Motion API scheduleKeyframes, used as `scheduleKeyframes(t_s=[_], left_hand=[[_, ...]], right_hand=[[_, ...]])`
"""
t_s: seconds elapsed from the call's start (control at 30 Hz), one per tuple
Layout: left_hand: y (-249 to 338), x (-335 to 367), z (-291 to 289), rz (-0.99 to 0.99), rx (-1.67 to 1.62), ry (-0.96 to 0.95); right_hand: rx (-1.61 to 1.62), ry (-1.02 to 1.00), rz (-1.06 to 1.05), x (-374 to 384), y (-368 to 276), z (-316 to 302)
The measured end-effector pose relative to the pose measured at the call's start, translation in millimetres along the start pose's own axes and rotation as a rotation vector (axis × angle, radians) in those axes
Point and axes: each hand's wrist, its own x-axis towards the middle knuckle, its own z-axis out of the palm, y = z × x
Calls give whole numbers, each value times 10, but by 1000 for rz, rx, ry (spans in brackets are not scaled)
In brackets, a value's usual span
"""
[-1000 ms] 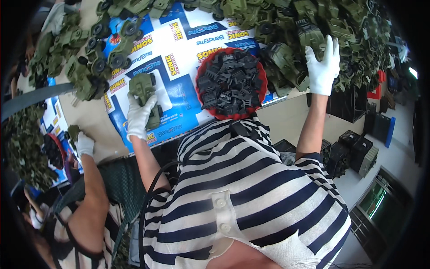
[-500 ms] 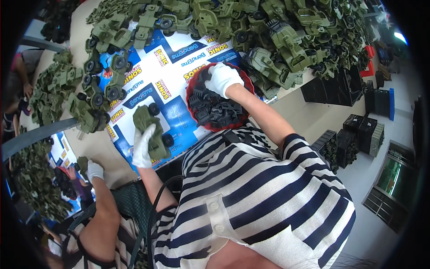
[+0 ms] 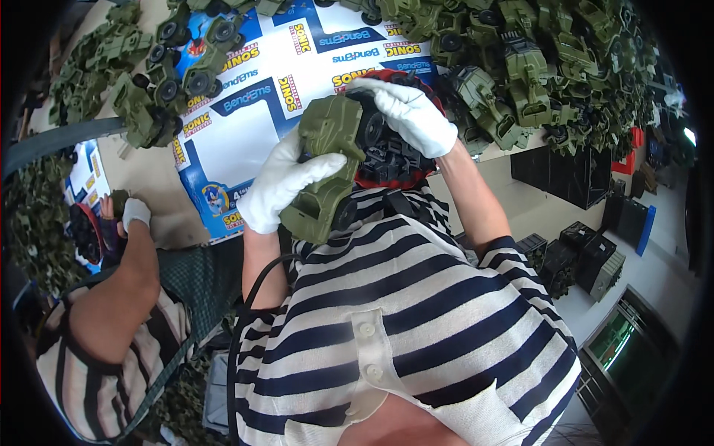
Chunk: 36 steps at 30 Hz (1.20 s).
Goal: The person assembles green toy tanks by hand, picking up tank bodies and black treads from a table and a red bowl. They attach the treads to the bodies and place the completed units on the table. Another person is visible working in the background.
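Note:
My left hand [image 3: 286,186], in a white glove, is closed around an olive-green toy truck [image 3: 327,130] with black wheels, held tilted up in front of my chest. My right hand [image 3: 416,123], also gloved, is at the truck's far end beside a black wheel [image 3: 370,128]. Its fingers are pressed together, and whatever they hold is hidden. Under the truck and my right hand stands a red bowl [image 3: 385,74] with small black plastic parts [image 3: 387,162] in it. Both hands partly cover the bowl.
Heaped green toy vehicles [image 3: 520,67] lie at the far right, with more [image 3: 152,104] at the left. A printed blue and white sheet [image 3: 230,160] covers the table. At the left, a co-worker's gloved hand [image 3: 136,212] works beside a grey bar [image 3: 67,145]. Black crates [image 3: 558,167] stand at the right.
My left hand has lifted the truck off the sheet and brought it right, in front of the bowl. My right hand has come out of the bowl to the truck's far end.

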Motion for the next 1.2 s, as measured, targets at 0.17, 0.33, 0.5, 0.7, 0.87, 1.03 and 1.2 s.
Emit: scheduleKeyframes(t_s=[0.17,0.33,0.5,0.7,0.87,1.03,1.2], left_hand=[[-90,41,38,29,93,43],[-7,-11,119,-14,-64,31],[27,-36,150,-25,-103,12],[-108,82,201,148,28,62],[-431,413,461,552,165,302],[-487,527,205,629,-249,22],[-535,549,124,726,-11,138]], right_hand=[[187,36,-13,63,141,-16],[150,-19,8,23,122,-61],[153,-22,-34,21,205,-95],[-117,-87,-90,135,117,-250],[-86,163,-251,208,94,157],[-252,165,-357,142,122,304],[-858,117,-637,-4,32,348]])
